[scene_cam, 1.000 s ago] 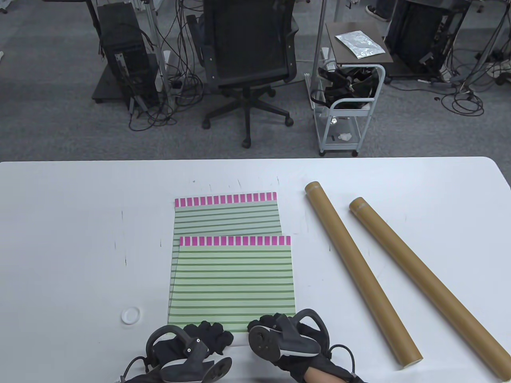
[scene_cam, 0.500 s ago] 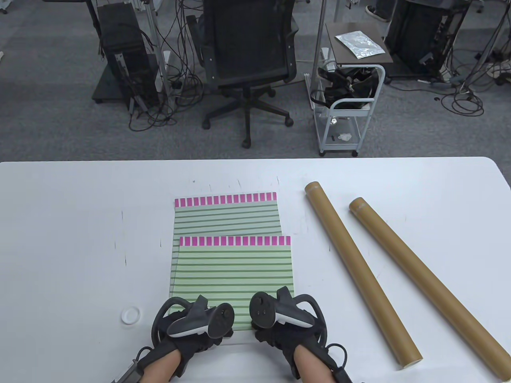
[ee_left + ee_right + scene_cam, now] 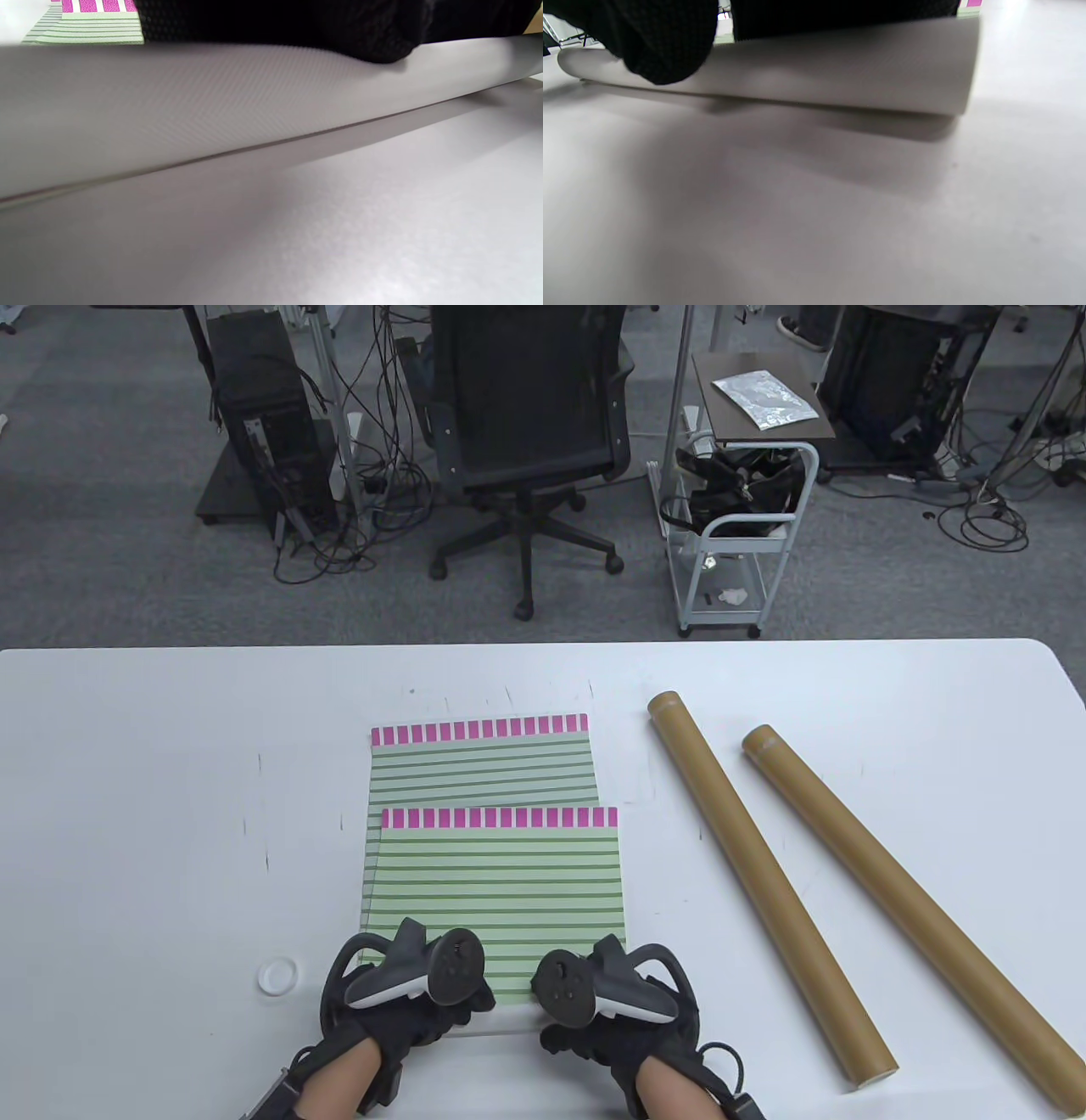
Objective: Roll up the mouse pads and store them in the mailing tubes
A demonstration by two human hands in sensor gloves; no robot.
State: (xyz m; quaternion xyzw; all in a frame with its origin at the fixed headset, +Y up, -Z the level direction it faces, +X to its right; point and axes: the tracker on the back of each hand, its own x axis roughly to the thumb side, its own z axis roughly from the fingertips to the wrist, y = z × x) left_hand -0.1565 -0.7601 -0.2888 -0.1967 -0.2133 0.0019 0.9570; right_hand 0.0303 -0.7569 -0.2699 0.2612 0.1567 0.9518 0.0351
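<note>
The top mouse pad (image 3: 496, 891), lying just left of the two cardboard tubes (image 3: 768, 886), looks thin, light and floppy, so the left hand (image 3: 399, 997) and right hand (image 3: 607, 1005), curled over its turned-up near edge, seem best gripping its corners.

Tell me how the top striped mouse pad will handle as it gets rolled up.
Probably floppy: the top mouse pad already curls at its near edge under the left hand and right hand, showing its grey underside. Likely light, since fingers alone lift it. It may spring open if released; the curl looks loose.
</note>
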